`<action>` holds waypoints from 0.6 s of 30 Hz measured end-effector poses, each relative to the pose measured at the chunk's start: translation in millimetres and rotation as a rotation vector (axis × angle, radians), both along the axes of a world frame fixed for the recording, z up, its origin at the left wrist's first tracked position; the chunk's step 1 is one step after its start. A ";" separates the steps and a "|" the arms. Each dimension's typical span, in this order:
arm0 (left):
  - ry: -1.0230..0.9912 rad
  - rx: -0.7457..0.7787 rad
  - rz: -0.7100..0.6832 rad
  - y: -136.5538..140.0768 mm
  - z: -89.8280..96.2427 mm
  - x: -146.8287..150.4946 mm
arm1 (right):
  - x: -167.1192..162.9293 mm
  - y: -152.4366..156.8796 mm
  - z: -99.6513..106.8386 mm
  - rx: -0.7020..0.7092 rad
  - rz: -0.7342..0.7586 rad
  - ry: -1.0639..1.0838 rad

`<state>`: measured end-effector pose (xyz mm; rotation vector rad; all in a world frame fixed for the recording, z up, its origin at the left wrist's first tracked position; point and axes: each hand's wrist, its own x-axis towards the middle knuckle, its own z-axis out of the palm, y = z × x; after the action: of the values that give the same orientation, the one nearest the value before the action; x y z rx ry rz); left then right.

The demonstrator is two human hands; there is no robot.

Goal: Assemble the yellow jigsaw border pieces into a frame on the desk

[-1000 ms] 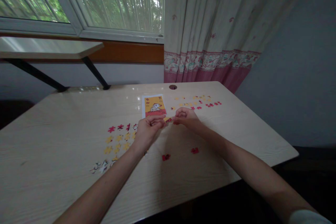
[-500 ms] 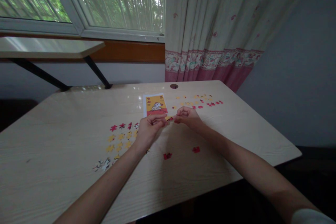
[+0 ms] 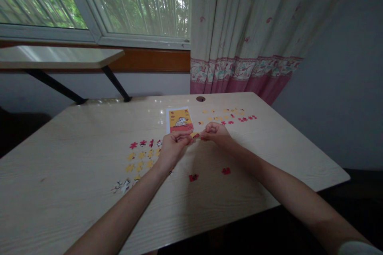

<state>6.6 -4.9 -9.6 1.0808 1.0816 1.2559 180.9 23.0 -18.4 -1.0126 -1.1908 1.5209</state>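
Puzzle piece (image 3: 195, 136), yellow and red: pinched between the fingertips of the left hand (image 3: 175, 145) and those of the right hand (image 3: 218, 133); I cannot tell whether it is single or several joined.

Picture card (image 3: 182, 118), white-bordered: pale cartoon animal on yellow above red; smaller marks too fine for me to read. Lies just beyond the hands, toward the table's far edge.

Red pieces (image 3: 193, 177), two, apart from each other: between the hands and the near edge.

Left lot (image 3: 141, 154): rows of red, yellow and white pieces, partly hidden from me by the left forearm (image 3: 130, 207).

Right lot (image 3: 231, 122): yellow and red pieces, toward the far right corner.

Table (image 3: 269, 147): pale wood grain, round hole (image 3: 200, 99) at far edge.

Room, by my head view: shelf (image 3: 66, 55) on black struts (image 3: 116, 83), far left corner; window (image 3: 143, 4), bars and foliage behind; floral curtain (image 3: 233, 16), pink along the bottom; grey-blue wall (image 3: 335, 87) at right.
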 end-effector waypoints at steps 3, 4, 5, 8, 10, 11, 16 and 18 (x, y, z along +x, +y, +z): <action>-0.001 -0.012 0.010 0.7 0.2 0.2 | -0.2 0.4 -0.6 -0.005 -0.003 -0.005; 0.005 -0.013 0.011 1.0 0.0 0.2 | -0.4 0.2 -0.2 -0.010 -0.007 -0.003; 0.012 -0.012 0.011 1.4 -0.2 0.2 | -0.7 -0.1 0.5 -0.014 -0.009 0.000; 0.027 -0.003 0.006 1.5 -0.6 0.1 | -1.4 -1.4 3.1 -0.015 -0.018 0.010; 0.023 -0.007 0.000 0.9 -0.5 0.0 | -1.6 -1.9 4.4 -0.009 -0.018 0.017; 0.018 -0.012 -0.002 0.5 -0.4 0.0 | -1.5 -1.9 4.8 -0.007 -0.016 0.017; 0.003 -0.023 -0.001 -0.4 -0.6 0.2 | -0.8 -1.5 4.5 0.016 -0.021 -0.002; -0.010 -0.025 0.001 -0.1 -0.8 0.3 | -0.8 -1.4 4.5 0.028 -0.028 -0.005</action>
<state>6.9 -5.0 -10.4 1.0543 1.0884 1.2440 180.1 21.7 -14.0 -1.0111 -1.1928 1.4769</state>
